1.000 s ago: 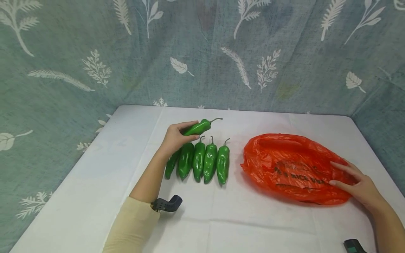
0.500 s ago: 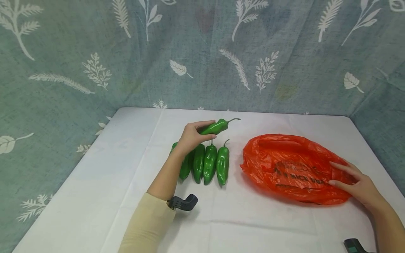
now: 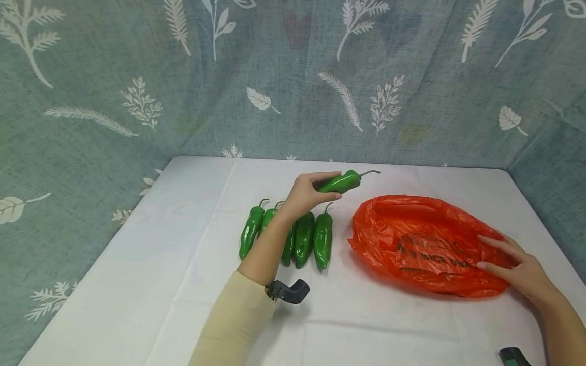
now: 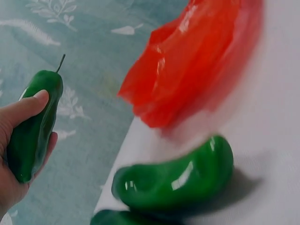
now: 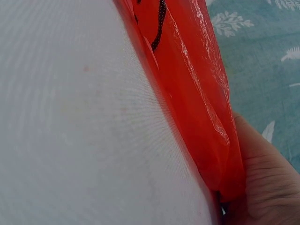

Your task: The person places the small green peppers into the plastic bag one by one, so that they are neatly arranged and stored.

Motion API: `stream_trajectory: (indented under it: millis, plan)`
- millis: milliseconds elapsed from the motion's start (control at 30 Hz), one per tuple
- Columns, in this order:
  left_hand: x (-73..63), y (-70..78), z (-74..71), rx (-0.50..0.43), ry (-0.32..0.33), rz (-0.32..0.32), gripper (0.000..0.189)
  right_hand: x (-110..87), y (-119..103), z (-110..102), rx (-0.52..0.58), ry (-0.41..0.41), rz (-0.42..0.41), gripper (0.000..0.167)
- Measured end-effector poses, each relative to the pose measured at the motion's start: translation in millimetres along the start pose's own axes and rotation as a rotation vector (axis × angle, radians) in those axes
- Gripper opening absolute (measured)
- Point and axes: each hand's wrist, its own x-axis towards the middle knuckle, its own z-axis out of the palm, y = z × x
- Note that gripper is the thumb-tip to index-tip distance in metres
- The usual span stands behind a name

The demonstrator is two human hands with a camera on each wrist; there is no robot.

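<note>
My left hand (image 3: pixel 304 195) holds a glossy green chili pepper (image 3: pixel 345 182) above the table, thumb and fingers around it, its thin stem pointing right. The left wrist view shows the same pepper (image 4: pixel 30 145) with the thumb across its side. Below the forearm several more peppers (image 3: pixel 323 241) lie side by side, some partly covered by the arm. To the right spreads a crinkled red plastic bag (image 3: pixel 375 244) with dark lettering. At its right end my right hand (image 3: pixel 526 272) grips the plastic; the right wrist view has this hand (image 5: pixel 267 183) against the bag, fingertips hidden.
A white cloth (image 3: pixel 366 325) covers the table. Behind it and at both sides hangs a blue-green fabric (image 3: pixel 293 91) with white leaf prints. Dark wrist camera mounts (image 3: pixel 293 292) stick out from the wrists.
My left hand has carried the pepper rightward over the row, closer to the bag, uncovering the leftmost pepper. My right hand and the bag have stayed put.
</note>
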Motion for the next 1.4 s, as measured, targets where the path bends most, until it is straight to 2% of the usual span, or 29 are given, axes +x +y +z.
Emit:
stream_trajectory:
  millis: [233,433,700,900,1133,1300,1400]
  plan:
    - [12.6,20.8,17.1,0.015,-0.045,0.022,0.049,0.2,0.7,-0.3,-0.002,0.000,-0.004,0.070]
    - [21.7,29.4,31.5,0.023,-0.084,0.029,0.050,0.7,1.5,0.3,0.002,0.007,-0.009,0.069]
    - [35.7,31.8,55.7,0.045,-0.131,0.092,0.051,1.8,3.8,0.2,0.009,0.011,-0.008,0.070]
    - [41.3,36.0,75.0,0.059,-0.165,0.101,0.049,2.4,3.8,0.5,0.001,0.008,0.001,0.071]
    - [47.0,40.7,104.5,0.088,-0.208,0.122,0.047,1.7,3.6,-0.1,0.003,0.008,0.006,0.070]
    - [49.1,40.2,123.1,0.105,-0.246,0.135,0.045,0.6,1.8,-1.9,0.007,-0.007,0.016,0.070]
    - [50.1,37.6,131.3,0.127,-0.254,0.120,0.044,0.5,1.3,-2.4,0.007,-0.016,0.015,0.069]
